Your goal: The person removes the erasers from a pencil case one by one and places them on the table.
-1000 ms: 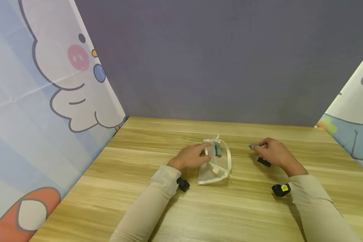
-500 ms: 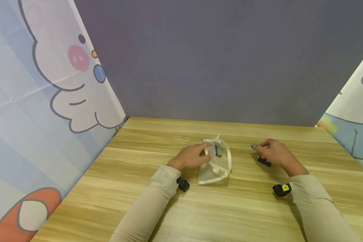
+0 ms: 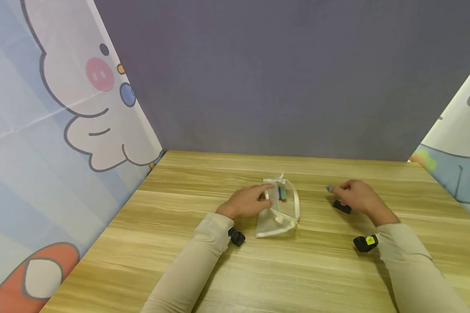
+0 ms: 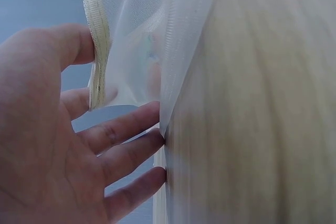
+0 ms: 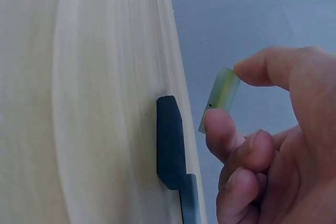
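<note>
A white mesh zip bag (image 3: pixel 276 225) lies on the table, its zip side spread. My left hand (image 3: pixel 247 201) holds the bag's upper edge, thumb and index finger pinching the zip band (image 4: pixel 98 40) in the left wrist view; the other fingertips touch the mesh. Inside the bag are a green-and-blue block (image 3: pixel 283 194) and a small pale piece (image 3: pixel 279 219). To the right, my right hand (image 3: pixel 356 198) pinches a small greenish rectangular block (image 5: pixel 221 94) between thumb and index finger, above the table. In the head view only its bluish end shows.
Below my right hand a black oblong object (image 3: pixel 342 207) lies on the wooden table (image 3: pixel 282 278); the right wrist view shows its stepped end. A grey panel (image 3: pixel 274 78) stands behind the table, and printed cartoon sheets (image 3: pixel 62 143) hang at both sides.
My right hand has drawn slightly to the right with the greenish block, and less of the block shows in the head view. My left hand and the bag stay in place.
</note>
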### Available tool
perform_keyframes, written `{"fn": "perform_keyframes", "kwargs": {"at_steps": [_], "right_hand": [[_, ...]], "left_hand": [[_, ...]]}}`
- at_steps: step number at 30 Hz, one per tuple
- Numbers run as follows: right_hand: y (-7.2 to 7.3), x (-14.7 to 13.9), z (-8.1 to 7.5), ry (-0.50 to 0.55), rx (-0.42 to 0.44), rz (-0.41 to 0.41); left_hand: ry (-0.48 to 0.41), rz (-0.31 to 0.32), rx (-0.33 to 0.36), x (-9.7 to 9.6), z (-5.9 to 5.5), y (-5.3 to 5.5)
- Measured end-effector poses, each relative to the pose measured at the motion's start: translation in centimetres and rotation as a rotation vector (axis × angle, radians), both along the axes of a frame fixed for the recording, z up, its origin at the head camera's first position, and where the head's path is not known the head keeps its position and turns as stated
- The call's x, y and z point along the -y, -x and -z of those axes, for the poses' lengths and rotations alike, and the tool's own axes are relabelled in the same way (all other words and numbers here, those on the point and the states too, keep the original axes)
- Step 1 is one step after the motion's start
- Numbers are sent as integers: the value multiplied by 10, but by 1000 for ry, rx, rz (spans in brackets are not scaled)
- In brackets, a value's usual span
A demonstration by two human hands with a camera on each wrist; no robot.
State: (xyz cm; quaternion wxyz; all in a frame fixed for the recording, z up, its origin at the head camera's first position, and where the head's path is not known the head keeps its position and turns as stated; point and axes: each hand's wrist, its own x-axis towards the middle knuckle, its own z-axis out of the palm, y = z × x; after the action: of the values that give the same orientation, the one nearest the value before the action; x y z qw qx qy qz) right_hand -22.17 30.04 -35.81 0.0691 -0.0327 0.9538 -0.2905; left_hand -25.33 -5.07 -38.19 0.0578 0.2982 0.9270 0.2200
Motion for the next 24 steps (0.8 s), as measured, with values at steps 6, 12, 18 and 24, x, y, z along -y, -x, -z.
{"fn": "perform_keyframes", "kwargs": {"at_steps": [6, 12, 18, 24], "right_hand": [[1, 3, 1, -10, -1, -7], [-2, 2, 1, -24, 16, 4], [-3, 0, 2, -15, 52, 23], [-4, -1, 0, -5, 68, 32]], "left_hand": [[3, -7, -7, 1, 0, -1], [6, 0, -9, 0, -1, -2], [-2, 0, -5, -1, -1, -2], [-6, 3, -4, -1, -2, -2]]}}
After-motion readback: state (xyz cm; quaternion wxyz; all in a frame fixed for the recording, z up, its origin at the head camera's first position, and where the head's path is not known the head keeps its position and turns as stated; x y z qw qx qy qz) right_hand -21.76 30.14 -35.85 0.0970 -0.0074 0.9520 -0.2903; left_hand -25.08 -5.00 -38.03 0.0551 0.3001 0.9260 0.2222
